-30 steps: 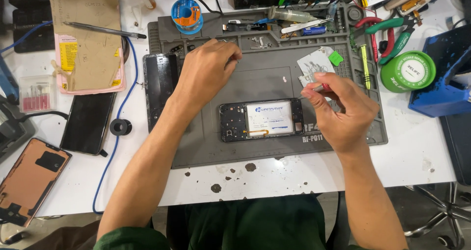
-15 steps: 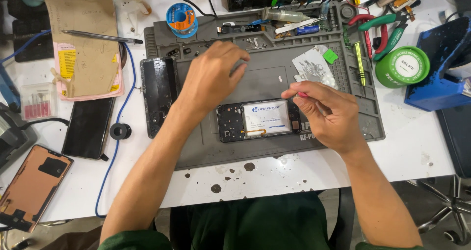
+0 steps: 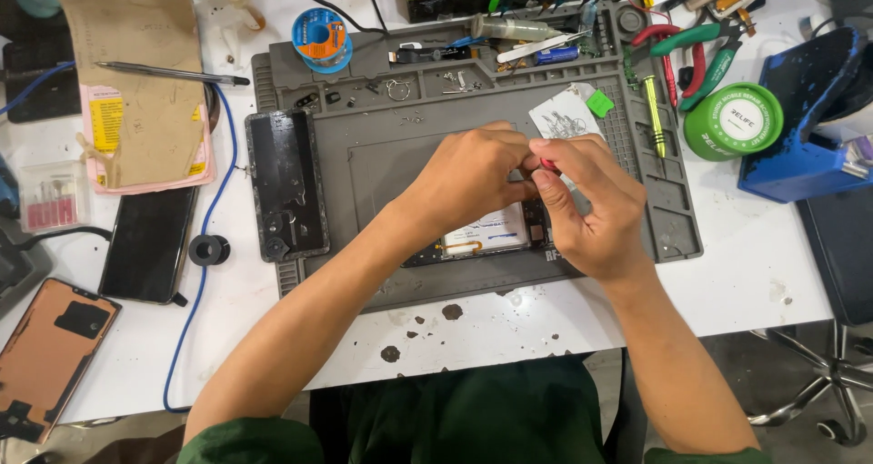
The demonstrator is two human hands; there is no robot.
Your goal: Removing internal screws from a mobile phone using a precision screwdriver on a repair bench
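1. Over the grey mat, both hands meet above an opened phone. The phone lies flat near the mat's front edge, long axis running left to right, largely covered by the hands.
2. Left hand: fingers curled and drawn together, tips touching the right hand's. What they pinch, if anything, cannot be told.
3. Right hand: thumb and forefinger pressed on a small red-tipped tool, which shows only as a sliver between the fingers. Its working end is hidden.
4. Key relation: the phone sits directly beneath the joined fingertips, slightly toward the person. Both hands are about equally near; the right holds the tool, so the downward reach looks to be its own.
5. Surroundings: a black back cover lies on the mat's left, long axis front to back. A white card sits just behind the hands. A green tape roll and green-handled pliers lie to the right, a solder spool at the rear left. A dark phone rests off the mat to the left.
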